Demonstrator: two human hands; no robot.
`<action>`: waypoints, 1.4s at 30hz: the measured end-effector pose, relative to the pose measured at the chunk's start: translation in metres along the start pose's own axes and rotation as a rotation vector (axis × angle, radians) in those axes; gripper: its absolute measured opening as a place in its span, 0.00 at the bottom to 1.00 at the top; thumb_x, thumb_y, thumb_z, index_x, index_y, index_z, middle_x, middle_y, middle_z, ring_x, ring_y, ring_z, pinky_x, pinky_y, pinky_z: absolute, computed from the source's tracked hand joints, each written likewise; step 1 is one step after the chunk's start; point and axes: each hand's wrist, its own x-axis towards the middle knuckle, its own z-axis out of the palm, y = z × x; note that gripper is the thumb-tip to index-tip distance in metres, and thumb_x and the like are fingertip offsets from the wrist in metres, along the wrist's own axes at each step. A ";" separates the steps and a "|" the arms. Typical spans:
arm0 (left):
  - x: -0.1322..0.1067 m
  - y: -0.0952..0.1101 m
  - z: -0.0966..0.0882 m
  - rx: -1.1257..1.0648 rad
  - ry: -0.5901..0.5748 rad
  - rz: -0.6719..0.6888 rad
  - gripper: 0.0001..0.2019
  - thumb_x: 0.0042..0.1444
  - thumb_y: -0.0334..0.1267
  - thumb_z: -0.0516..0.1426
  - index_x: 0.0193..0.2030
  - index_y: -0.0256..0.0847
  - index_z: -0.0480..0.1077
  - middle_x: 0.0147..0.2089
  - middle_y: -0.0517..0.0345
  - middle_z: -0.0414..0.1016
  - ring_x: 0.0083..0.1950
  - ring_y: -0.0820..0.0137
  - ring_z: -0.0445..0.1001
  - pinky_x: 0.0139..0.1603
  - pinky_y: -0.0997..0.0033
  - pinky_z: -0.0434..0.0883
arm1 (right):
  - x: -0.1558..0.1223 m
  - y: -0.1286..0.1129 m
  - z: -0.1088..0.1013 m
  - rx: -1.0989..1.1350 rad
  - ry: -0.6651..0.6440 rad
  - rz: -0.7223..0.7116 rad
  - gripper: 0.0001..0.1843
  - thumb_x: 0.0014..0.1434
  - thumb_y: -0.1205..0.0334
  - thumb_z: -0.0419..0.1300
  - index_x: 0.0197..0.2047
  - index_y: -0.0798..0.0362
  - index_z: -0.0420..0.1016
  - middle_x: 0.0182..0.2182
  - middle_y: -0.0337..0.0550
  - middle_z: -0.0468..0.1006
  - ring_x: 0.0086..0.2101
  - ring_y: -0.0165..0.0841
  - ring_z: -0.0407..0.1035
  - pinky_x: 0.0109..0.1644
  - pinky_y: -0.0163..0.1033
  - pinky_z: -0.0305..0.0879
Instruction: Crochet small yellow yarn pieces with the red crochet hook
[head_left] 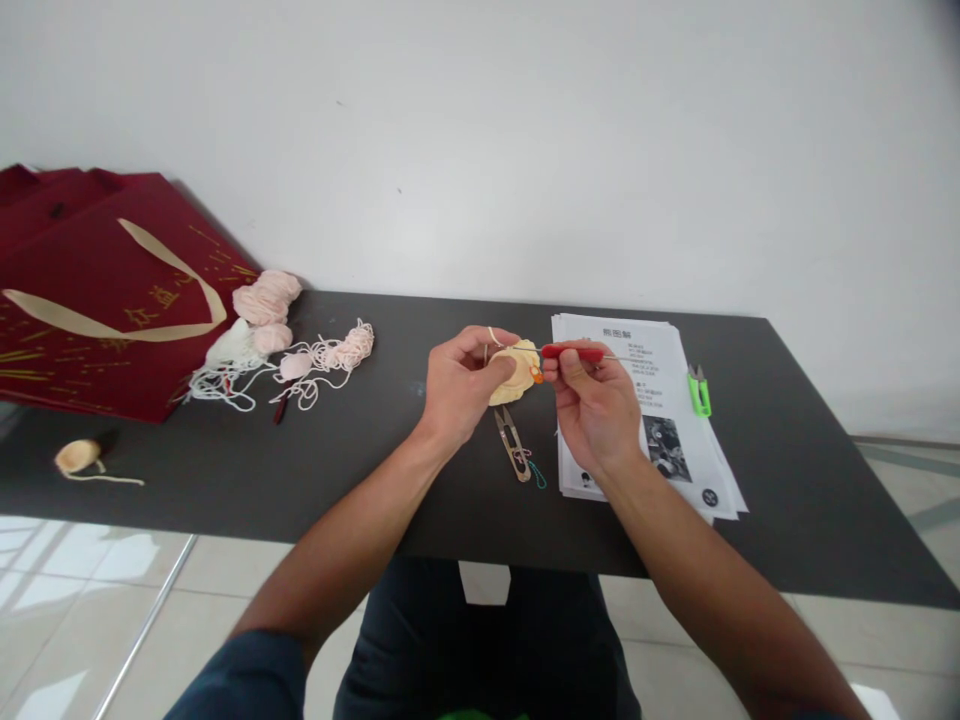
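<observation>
My left hand [469, 385] pinches a round, pale yellow crochet piece [519, 376], with a strand of yarn looped over its index finger. An orange stitch marker [535, 372] hangs at the right edge of the piece. In my right hand [596, 405] is a crochet hook [571, 352] with a red handle, its thin shaft reaching left to the top of the crochet piece. Whether the hook's tip sits inside a stitch is too small to tell. Just below on the table lie silver thread snips [513, 445], with a small green stitch marker [537, 475] beside them.
Printed sheets [622, 330] lie under and beyond my right hand, with green-handled snips [699, 392] at their right edge. Pink yarn [268, 297] and white yarn [232, 350] rest by a dark red bag [112, 270] at the left. A small cream crochet piece [77, 457] sits near the table's front-left edge.
</observation>
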 end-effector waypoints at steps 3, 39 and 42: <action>0.001 0.000 -0.001 0.001 -0.012 0.033 0.10 0.47 0.32 0.69 0.39 0.42 0.82 0.34 0.59 0.80 0.31 0.73 0.75 0.33 0.73 0.73 | -0.001 -0.002 0.003 0.040 0.044 0.031 0.06 0.59 0.60 0.72 0.38 0.49 0.80 0.34 0.37 0.86 0.31 0.26 0.78 0.38 0.31 0.81; 0.005 0.005 0.000 -0.308 -0.052 -0.153 0.23 0.41 0.29 0.72 0.47 0.42 0.83 0.34 0.63 0.80 0.32 0.78 0.76 0.40 0.74 0.74 | 0.001 -0.007 0.003 0.054 -0.036 -0.182 0.08 0.57 0.64 0.73 0.38 0.46 0.79 0.38 0.35 0.85 0.32 0.25 0.77 0.38 0.33 0.75; 0.006 0.005 -0.002 -0.293 -0.044 -0.148 0.23 0.40 0.28 0.71 0.47 0.42 0.83 0.33 0.63 0.80 0.32 0.78 0.76 0.39 0.75 0.74 | 0.000 -0.011 0.005 0.080 -0.025 -0.207 0.08 0.56 0.66 0.73 0.37 0.47 0.80 0.36 0.37 0.85 0.32 0.25 0.76 0.37 0.31 0.74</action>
